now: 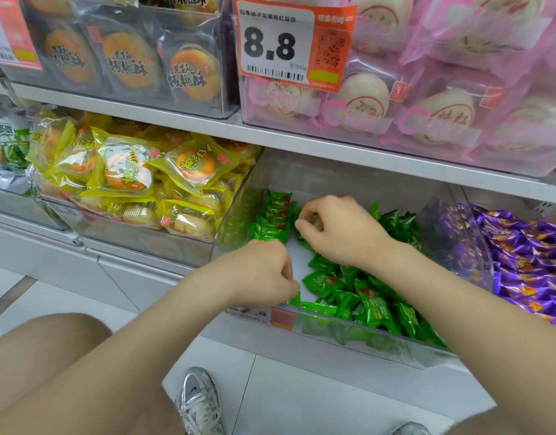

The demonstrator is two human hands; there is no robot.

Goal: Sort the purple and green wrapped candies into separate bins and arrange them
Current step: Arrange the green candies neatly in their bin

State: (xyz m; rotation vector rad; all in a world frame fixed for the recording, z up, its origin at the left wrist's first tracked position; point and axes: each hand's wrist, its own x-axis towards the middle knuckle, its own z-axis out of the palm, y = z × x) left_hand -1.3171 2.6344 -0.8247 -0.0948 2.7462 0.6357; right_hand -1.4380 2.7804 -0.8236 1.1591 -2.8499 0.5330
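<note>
Above the green candies, orange price tag "8.8 元/500g"

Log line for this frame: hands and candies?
left hand pinches front green candy | right hand grips back green candy beside stacked row | purple candies separate, at right

Candy row at left of the bin, loose candies right of it, second bin further right
</note>
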